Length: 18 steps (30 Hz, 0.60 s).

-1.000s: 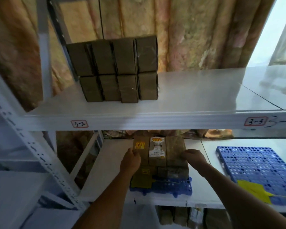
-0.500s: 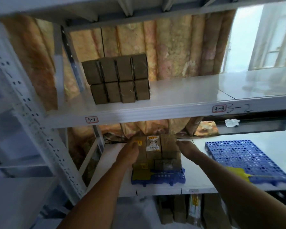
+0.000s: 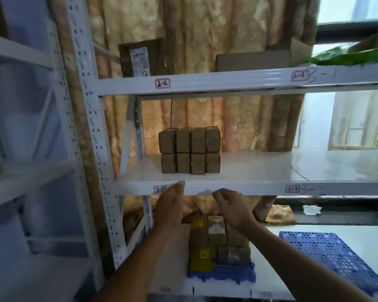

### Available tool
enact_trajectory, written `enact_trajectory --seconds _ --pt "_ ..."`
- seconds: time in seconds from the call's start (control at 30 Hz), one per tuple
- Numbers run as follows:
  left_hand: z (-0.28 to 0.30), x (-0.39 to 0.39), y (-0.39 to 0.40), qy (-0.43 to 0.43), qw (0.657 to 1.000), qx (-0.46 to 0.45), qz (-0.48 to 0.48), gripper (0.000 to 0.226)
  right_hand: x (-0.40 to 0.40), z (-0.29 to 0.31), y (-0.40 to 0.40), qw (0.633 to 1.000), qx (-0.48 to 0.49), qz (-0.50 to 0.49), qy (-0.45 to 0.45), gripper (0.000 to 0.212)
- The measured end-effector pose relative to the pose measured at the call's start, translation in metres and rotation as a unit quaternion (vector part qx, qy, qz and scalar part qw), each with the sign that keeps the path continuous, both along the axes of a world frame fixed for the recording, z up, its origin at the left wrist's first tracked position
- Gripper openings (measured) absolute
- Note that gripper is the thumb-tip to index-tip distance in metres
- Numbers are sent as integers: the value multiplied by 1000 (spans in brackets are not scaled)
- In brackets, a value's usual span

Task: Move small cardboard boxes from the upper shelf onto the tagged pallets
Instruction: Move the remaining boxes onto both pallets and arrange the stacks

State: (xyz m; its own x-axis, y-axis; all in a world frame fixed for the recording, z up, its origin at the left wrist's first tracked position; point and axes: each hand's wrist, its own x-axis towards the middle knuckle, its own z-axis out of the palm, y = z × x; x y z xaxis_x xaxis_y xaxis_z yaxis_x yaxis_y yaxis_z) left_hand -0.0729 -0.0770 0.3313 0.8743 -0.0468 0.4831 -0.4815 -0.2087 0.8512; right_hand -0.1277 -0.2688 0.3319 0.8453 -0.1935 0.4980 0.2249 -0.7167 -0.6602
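Observation:
Several small brown cardboard boxes (image 3: 189,150) stand in a two-layer block on the white shelf (image 3: 260,188) labelled 3-2. Just below that shelf's front edge, my left hand (image 3: 171,203) and my right hand (image 3: 231,207) are raised side by side, fingers apart, holding nothing. Beneath them, on the lower shelf, more small boxes (image 3: 218,238) are stacked on a small blue pallet (image 3: 231,275) that carries a yellow tag (image 3: 200,263).
A second, larger blue pallet (image 3: 334,256) lies to the right on the lower shelf. The shelf above, marked 2-2, holds a brown carton (image 3: 143,57) and a flat box (image 3: 255,59). A perforated white upright (image 3: 92,131) stands on the left. A patterned curtain hangs behind.
Both hands have let go of the boxes on the small pallet and risen to the edge of the 3-2 shelf. The view has tilted upward, showing the 2-2 shelf.

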Motion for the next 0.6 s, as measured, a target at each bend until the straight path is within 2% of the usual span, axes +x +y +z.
enact_trajectory --seconds 0.1,0.2,0.3,0.4,0.47,0.53,0.6 --pt "29 23 12 -1 999 -42 30 28 20 24 6 997 18 -40 -69 30" --pt "62 57 21 29 981 -192 25 36 54 53 -3 987 78 -62 -129 24" --pt "100 95 27 29 973 -225 44 24 94 85 -21 975 132 -95 -153 37" --pt "127 136 31 67 983 -155 77 38 133 112 -42 969 160 -123 -145 48" --pt "137 160 29 54 987 -101 111 43 159 122 -53 967 183 -120 -129 55" --pt "141 173 22 -44 978 -49 196 38 180 126 -61 968 204 -101 -107 64" --pt "148 180 2 -218 941 38 257 31 198 127 -69 968 221 -76 -91 68"
